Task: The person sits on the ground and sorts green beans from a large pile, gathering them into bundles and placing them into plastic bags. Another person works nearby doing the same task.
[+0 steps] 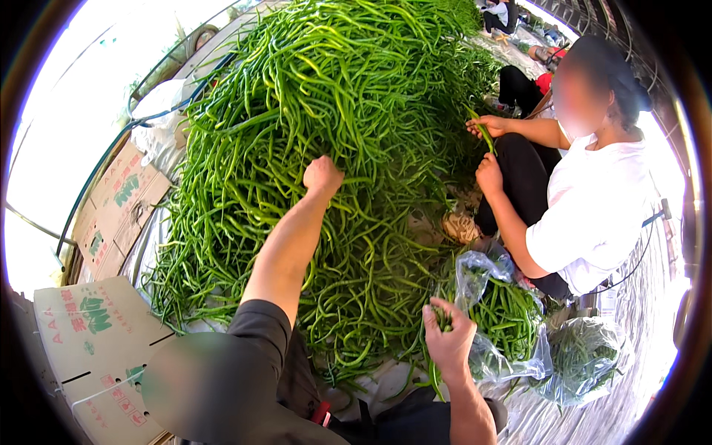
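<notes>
Long green chili peppers [334, 83] form a large heap in front of me. My left hand [324, 175] reaches into the middle of the heap, its back to the camera and its fingers curled down out of sight. One pepper shows beside it, but whether the hand grips it cannot be told. My right hand [450, 334] is curled around a bunch of green peppers [435, 378], whose ends show between thumb and fingers and below the hand. To its right lies an opened clear plastic bag [537, 364] filled with green peppers.
A co-worker [595, 194] in a white shirt sits at the right, holding a green pepper [485, 136] in both hands. Another filled plastic bag [584, 356] stands at the lower right. Printed cardboard boxes [94, 328] lie at the left. More people sit farther back.
</notes>
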Demonstrator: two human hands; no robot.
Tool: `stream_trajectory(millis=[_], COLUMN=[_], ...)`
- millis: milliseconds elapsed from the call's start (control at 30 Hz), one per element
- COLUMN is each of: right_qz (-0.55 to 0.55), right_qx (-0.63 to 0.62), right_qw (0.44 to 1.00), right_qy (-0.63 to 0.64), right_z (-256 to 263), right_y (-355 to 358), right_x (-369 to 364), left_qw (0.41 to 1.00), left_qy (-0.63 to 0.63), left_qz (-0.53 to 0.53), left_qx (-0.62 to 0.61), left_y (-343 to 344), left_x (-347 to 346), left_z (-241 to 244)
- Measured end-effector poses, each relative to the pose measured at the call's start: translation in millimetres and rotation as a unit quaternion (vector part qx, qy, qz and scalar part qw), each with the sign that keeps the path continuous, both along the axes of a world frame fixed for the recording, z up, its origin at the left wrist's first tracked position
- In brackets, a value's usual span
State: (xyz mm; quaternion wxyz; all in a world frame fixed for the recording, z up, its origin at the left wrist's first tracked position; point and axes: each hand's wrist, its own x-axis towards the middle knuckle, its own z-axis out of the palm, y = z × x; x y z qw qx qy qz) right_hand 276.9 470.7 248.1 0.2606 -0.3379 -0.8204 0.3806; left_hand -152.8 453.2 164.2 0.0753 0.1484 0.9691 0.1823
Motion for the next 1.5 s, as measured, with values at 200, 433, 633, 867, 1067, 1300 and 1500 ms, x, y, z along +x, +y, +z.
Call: stream_trajectory(millis=[200,433,633,867,1067,1300,1500], right_qz=[0.071,0.130,0.178,0.073,0.013,0.368,0.334], right_qx=[0.077,0.087,0.107,-0.164,-0.277,0.361,0.401], right_qw=[0.994,0.988,0.977,0.978,0.942,0.848,0.829], right_qy=[-0.018,-0.009,0.039,0.108,0.191,0.123,0.202], right_z=[6.8,-10.1,0.8,21.9,17.1,23.0,17.9], right_y=[-9.8,-7.5,-22.3,-29.4,-2.4,-34.2,-42.3], right_x=[21.5,42.3,26.6,-7.3,-16.5,20.7,25.0], left_qw=[0.997,0.988,0.969,0.787,0.502,0.441,0.355], left_qy=[-0.060,-0.111,-0.081,-0.302,-0.617,-0.689,-0.836], left_qz=[0.009,-0.057,-0.035,-0.043,0.011,0.117,0.083], left_qx=[0.037,0.089,0.229,0.536,0.606,0.564,0.411], left_y=[6.2,-42.8,-122.5,-174.3,-179.7,-162.7,-163.7], left_x=[14.1,36.7,84.5,197.8,268.8,318.2,337.4], left_z=[-23.4,-15.7,-16.1,59.7,86.0,76.8,82.9])
